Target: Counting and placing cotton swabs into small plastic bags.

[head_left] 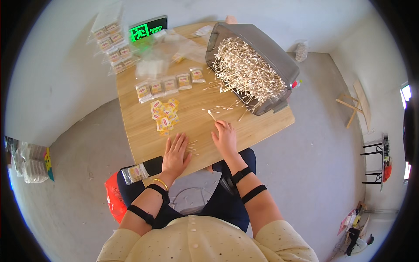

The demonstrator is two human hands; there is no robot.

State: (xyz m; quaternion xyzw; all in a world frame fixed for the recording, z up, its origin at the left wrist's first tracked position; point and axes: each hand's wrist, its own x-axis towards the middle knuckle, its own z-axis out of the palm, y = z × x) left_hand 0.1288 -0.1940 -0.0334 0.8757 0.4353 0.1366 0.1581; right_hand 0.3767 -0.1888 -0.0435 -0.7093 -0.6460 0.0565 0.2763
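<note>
My left hand (176,153) lies flat with fingers spread on the wooden table (139,126), beside a few cotton swabs (192,146) near the front edge. My right hand (225,137) pinches one or two cotton swabs (211,114) that stick out toward the far side. A tilted grey plastic bin (273,48) full of cotton swabs (246,70) spills some onto the table just beyond my right hand. A pile of small yellow labels (164,114) lies left of centre.
A row of filled small clear packets (169,85) lies across the table, with more packets (112,41) and empty clear bags (174,46) at the far left. One packet (134,172) rests on my lap. A red bag (114,198) sits on the floor.
</note>
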